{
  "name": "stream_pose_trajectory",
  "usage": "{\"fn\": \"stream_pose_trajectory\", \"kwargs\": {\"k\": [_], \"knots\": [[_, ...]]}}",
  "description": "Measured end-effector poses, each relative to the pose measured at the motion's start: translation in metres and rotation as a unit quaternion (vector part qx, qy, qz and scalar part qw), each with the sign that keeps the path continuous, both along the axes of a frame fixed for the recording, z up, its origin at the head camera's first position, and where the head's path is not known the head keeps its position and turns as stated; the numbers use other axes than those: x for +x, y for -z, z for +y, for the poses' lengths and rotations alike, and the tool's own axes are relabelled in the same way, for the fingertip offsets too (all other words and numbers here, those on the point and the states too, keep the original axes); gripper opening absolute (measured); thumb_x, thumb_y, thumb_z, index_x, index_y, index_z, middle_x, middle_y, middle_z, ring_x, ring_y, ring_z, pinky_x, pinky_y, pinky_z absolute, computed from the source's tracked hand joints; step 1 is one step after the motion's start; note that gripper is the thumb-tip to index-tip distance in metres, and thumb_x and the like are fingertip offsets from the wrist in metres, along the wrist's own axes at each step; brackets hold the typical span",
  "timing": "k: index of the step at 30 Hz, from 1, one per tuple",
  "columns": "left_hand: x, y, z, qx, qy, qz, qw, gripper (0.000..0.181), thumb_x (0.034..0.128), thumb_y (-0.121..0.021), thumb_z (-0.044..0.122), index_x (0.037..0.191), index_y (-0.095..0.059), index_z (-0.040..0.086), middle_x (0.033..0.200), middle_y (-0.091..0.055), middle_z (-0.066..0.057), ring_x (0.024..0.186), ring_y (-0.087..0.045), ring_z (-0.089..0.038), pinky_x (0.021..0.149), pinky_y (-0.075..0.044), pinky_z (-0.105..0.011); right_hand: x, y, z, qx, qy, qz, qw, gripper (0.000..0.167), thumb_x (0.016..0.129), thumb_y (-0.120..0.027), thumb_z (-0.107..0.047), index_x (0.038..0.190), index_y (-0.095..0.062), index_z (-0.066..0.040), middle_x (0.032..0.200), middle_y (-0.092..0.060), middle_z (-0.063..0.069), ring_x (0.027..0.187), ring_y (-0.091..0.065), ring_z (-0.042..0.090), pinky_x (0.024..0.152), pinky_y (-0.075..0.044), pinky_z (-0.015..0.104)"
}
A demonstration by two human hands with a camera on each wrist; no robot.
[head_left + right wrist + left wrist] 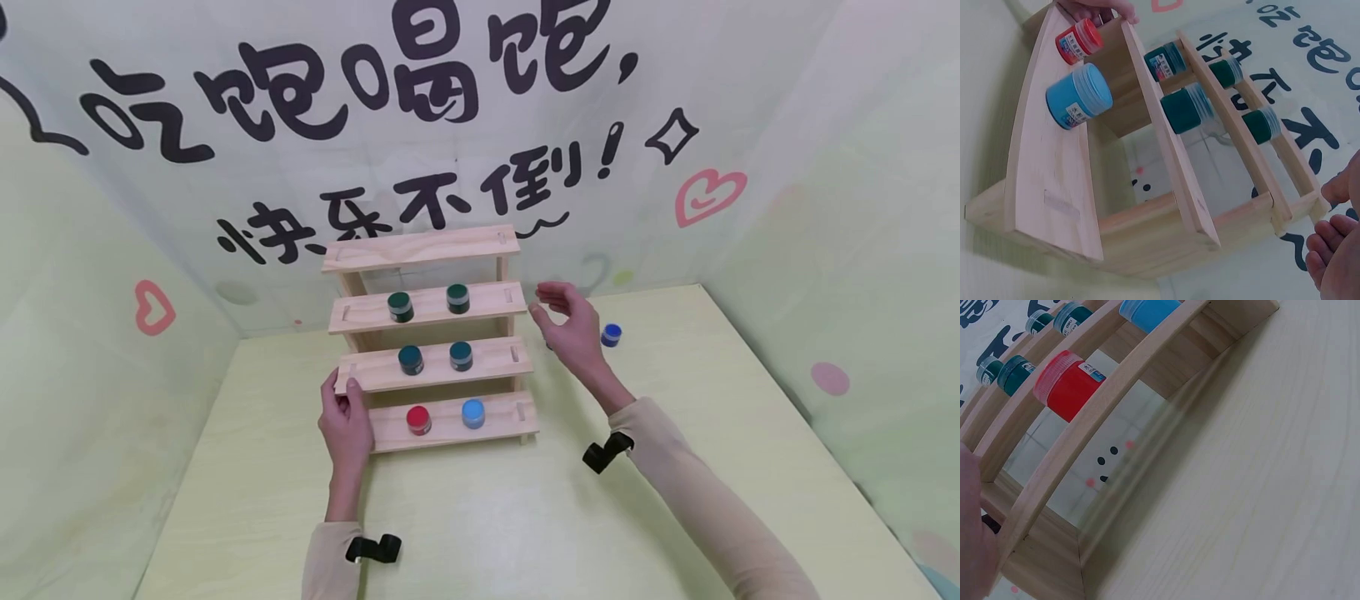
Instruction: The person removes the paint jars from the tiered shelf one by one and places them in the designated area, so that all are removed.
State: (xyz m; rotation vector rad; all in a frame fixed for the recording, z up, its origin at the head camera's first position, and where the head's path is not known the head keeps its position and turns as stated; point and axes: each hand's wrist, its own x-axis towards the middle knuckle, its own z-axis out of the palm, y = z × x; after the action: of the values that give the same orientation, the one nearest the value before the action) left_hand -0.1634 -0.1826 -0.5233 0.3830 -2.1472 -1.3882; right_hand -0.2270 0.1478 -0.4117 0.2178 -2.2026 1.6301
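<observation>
A stepped wooden rack (435, 427) stands on the table with small paint jars on its steps. My left hand (347, 425) grips the rack's left end, its thumb over the edge of the second-lowest step. Beside the upper right end, my right hand (573, 332) is raised with fingers loosely bent and nothing in it; whether it touches the wood I cannot tell. On the lowest step are a red jar (418, 420) and a light blue jar (473, 413). Dark teal jars (1186, 109) stand in a pair above, and green jars (401, 307) one step higher.
A dark blue jar (611, 335) sits on the table (480, 517) to the right of my right hand. Behind the rack hangs a white backdrop (465, 142) with black lettering. Nothing stands on the rack's top step (420, 248).
</observation>
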Motion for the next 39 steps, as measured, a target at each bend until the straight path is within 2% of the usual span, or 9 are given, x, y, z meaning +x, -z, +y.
{"fn": "stream_pose_trajectory", "kwargs": {"k": [7,11,17,25,31,39], "knots": [[0.0,0.0,0.002,0.006,-0.002,0.0,1.0,0.045,0.1078,-0.046,0.038,0.145,-0.051,0.013,0.073,-0.055,-0.007,0.063,-0.046,-0.012,0.055,-0.038,-0.02,0.002,-0.005,-0.022,0.02,-0.026,0.016,0.9993,0.035,0.093,-0.071,-0.01,0.124,-0.063,0.004,0.12,-0.069,0.019,0.113,-0.065,0.032,0.103,-0.05,0.043],[-0.001,0.0,0.004,0.002,-0.002,0.004,1.0,0.044,0.1076,-0.047,0.035,0.145,-0.052,0.012,0.073,-0.057,-0.013,0.063,-0.046,-0.01,0.056,-0.037,-0.02,0.001,-0.009,-0.033,0.03,-0.041,0.017,0.9986,0.036,0.092,-0.072,-0.01,0.126,-0.063,0.002,0.122,-0.069,0.017,0.113,-0.065,0.031,0.102,-0.05,0.042],[-0.002,0.0,0.004,0.001,-0.002,-0.002,1.0,0.045,0.1075,-0.046,0.038,0.145,-0.052,0.013,0.074,-0.059,-0.014,0.064,-0.047,-0.012,0.056,-0.037,-0.019,-0.002,-0.017,-0.056,0.034,-0.072,-0.002,0.9968,0.041,0.092,-0.073,-0.01,0.129,-0.06,0.001,0.127,-0.066,0.015,0.12,-0.062,0.031,0.106,-0.048,0.041],[-0.001,0.0,0.003,-0.002,-0.002,0.0,1.0,0.046,0.1075,-0.046,0.039,0.146,-0.051,0.013,0.075,-0.058,-0.013,0.065,-0.047,-0.014,0.057,-0.038,-0.02,-0.015,-0.022,-0.088,0.048,-0.072,-0.028,0.9958,0.046,0.092,-0.074,-0.01,0.134,-0.056,-0.001,0.13,-0.063,0.014,0.12,-0.061,0.026,0.107,-0.048,0.036],[0.0,-0.001,0.002,-0.004,-0.005,0.007,1.0,0.046,0.1073,-0.046,0.039,0.145,-0.052,0.013,0.072,-0.055,-0.007,0.064,-0.047,-0.014,0.056,-0.037,-0.02,-0.02,-0.021,-0.095,0.057,-0.073,-0.037,0.995,0.047,0.091,-0.073,-0.006,0.134,-0.056,0.001,0.132,-0.061,0.017,0.118,-0.061,0.028,0.104,-0.05,0.036],[0.001,-0.001,0.0,-0.007,-0.008,0.006,0.9999,0.044,0.1075,-0.047,0.036,0.144,-0.052,0.012,0.068,-0.052,-0.005,0.061,-0.046,-0.012,0.055,-0.036,-0.021,-0.022,-0.018,-0.095,0.081,-0.087,-0.044,0.9919,0.046,0.091,-0.074,-0.006,0.133,-0.057,0.0,0.126,-0.063,0.015,0.114,-0.062,0.027,0.102,-0.051,0.037]]}}
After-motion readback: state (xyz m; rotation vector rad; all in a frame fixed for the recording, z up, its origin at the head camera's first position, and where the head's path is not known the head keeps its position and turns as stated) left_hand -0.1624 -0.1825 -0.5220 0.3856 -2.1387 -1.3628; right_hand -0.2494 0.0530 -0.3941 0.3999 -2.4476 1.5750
